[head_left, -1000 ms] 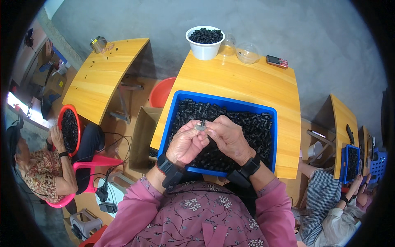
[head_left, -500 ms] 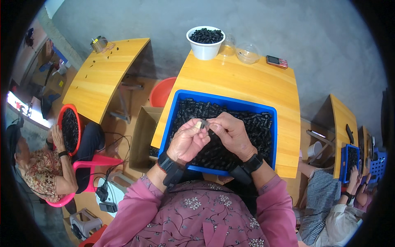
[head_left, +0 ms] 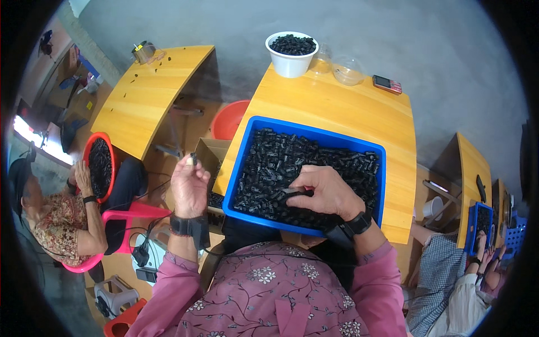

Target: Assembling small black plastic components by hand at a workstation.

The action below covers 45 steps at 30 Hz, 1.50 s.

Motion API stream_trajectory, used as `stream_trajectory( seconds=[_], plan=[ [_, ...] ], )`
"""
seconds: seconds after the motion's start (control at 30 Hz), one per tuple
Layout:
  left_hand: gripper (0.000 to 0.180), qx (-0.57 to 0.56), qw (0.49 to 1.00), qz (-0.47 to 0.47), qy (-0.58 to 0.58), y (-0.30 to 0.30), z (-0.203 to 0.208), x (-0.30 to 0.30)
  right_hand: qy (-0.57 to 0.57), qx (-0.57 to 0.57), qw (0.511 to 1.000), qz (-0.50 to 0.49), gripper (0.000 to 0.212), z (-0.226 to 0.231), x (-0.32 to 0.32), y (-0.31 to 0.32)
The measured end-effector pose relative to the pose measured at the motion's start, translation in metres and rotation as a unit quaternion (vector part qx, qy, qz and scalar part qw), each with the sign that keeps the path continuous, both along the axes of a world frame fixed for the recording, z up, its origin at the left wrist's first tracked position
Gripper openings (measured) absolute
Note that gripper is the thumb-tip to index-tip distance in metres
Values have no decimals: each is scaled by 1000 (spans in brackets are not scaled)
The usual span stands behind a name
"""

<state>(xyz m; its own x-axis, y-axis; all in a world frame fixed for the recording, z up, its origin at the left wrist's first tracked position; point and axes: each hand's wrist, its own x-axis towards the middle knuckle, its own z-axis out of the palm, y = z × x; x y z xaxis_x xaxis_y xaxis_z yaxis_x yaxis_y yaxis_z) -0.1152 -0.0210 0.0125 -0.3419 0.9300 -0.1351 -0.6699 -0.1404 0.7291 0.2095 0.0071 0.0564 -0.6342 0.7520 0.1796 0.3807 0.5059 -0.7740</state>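
A blue tray (head_left: 384, 185) full of small black plastic parts (head_left: 281, 163) lies in front of me on the wooden table. My left hand (head_left: 190, 188) is raised left of the tray, near the cardboard box (head_left: 216, 147). Its thumb and finger pinch a small black part (head_left: 193, 156); something pale shows at the fingertips, perhaps a finger cover. Over the parts in the tray, my right hand (head_left: 330, 191) has thumb and forefinger closed on a dark piece (head_left: 293, 192). Its other fingers are curled and partly hidden.
At the table's far edge stand a white bucket (head_left: 291, 64) of black pieces, clear plastic containers (head_left: 347, 73) and a phone (head_left: 387, 84). A red basin (head_left: 229, 119) sits left of the table. Co-workers sit on both sides, one beside a red basin (head_left: 113, 168).
My hands were together over the tray. The left has moved left, out past the tray's edge, with a small black part; the right has lowered toward the parts.
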Motion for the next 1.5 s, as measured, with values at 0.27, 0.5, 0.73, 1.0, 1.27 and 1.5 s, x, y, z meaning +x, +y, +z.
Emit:
stream_trajectory(
  seconds=[0.27,0.5,0.73,1.0,1.27,1.5],
  plan=[
    [11,-276,960,44,-23,9,-123,-48,-90,40,995,-3,20,-4,0,-2],
    [12,-310,949,59,-29,21,-169,-69,-97,32,994,-36,12,-9,-5,-2],
    [9,-156,979,109,68,21,-61,-31,-80,43,996,-23,11,-11,-5,-2],
    [17,24,970,-181,161,-2,41,66,142,-26,985,-90,16,-5,-6,0],
    [18,11,921,-337,193,3,28,111,156,30,983,-90,15,-2,-6,-4],
    [10,25,943,-313,107,8,21,119,199,18,968,-153,16,-6,-5,-1]
  ],
)
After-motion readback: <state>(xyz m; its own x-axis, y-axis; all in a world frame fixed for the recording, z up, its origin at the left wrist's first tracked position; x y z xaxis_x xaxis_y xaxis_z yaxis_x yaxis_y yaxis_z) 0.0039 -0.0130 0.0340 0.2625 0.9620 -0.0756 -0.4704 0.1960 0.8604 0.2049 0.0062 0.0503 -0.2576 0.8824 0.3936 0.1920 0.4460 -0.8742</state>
